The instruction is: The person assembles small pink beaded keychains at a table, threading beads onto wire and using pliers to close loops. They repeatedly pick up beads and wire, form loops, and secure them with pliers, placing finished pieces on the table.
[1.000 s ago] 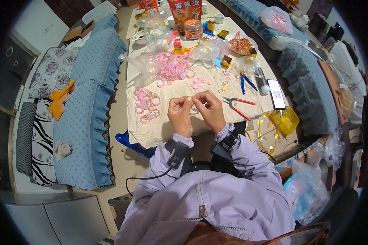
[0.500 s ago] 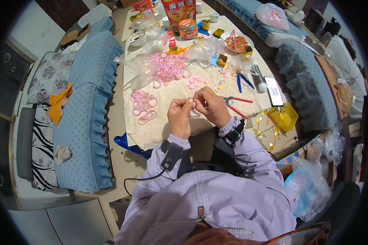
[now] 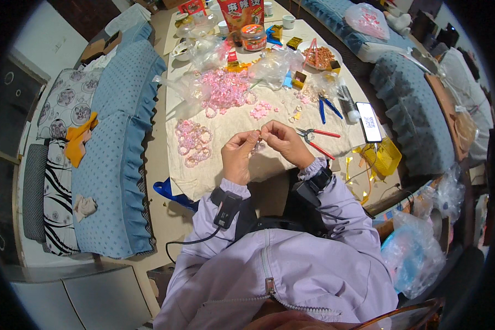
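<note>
Both hands meet over the near edge of the cloth-covered table. My left hand (image 3: 238,158) is closed in a pinch, thumb and forefinger on a small beaded bracelet (image 3: 257,147). From the other side my right hand (image 3: 285,144) pinches the same strand, its fingertips almost touching the left ones. The bracelet's pale beads hang partly hidden between the hands. Left of them lies a cluster of pink beaded bracelets (image 3: 193,142). A large heap of pink beaded pieces (image 3: 225,91) sits farther back, with a small bead group (image 3: 263,110) nearer.
Red-handled pliers (image 3: 319,142) lie right of my hands, blue-handled pliers (image 3: 329,109) beyond. A phone (image 3: 368,122) rests at the right edge, near a yellow basket (image 3: 388,156). Farther back are clear plastic bags (image 3: 272,69), a jar (image 3: 253,37) and a plate of nuts (image 3: 330,54).
My left hand has shifted slightly left and toward me, and the right hand has opened its angle a little. Both still pinch the bracelet.
</note>
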A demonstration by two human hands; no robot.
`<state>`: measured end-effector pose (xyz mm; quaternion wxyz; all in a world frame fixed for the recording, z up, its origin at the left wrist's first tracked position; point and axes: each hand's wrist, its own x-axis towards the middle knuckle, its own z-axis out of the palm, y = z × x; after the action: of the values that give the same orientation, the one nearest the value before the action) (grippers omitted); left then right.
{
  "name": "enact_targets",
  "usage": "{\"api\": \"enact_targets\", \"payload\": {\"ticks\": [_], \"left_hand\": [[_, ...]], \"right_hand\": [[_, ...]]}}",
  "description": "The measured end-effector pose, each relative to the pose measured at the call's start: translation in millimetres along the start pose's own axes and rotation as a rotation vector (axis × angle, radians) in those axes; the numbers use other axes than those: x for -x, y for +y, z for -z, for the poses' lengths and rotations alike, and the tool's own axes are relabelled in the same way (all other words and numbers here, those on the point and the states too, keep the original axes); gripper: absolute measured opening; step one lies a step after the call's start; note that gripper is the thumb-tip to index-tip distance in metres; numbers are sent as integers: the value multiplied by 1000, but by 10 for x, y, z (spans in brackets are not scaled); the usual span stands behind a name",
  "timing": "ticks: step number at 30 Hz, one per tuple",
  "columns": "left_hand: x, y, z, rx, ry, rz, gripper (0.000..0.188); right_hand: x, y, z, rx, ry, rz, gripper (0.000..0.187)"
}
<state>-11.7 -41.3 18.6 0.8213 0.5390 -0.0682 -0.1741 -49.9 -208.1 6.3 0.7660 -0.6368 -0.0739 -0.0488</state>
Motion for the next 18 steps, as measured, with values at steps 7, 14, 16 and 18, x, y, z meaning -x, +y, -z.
{"api": "enact_targets", "payload": {"ticks": [7,14,16,18], "left_hand": [[19,22,-35,-67,-32,-107,22],[39,128,-45,-335,-45,-169,20],[33,128,-29,-351,-52,-173,20],[29,106,-15,-345,-62,-163,20]], "right_hand": [[9,39,-17,-11,2,30,14],[24,90,-34,55,40,34,12],[34,81,-53,109,59,80,11],[55,52,-72,171,86,88,10]]}}
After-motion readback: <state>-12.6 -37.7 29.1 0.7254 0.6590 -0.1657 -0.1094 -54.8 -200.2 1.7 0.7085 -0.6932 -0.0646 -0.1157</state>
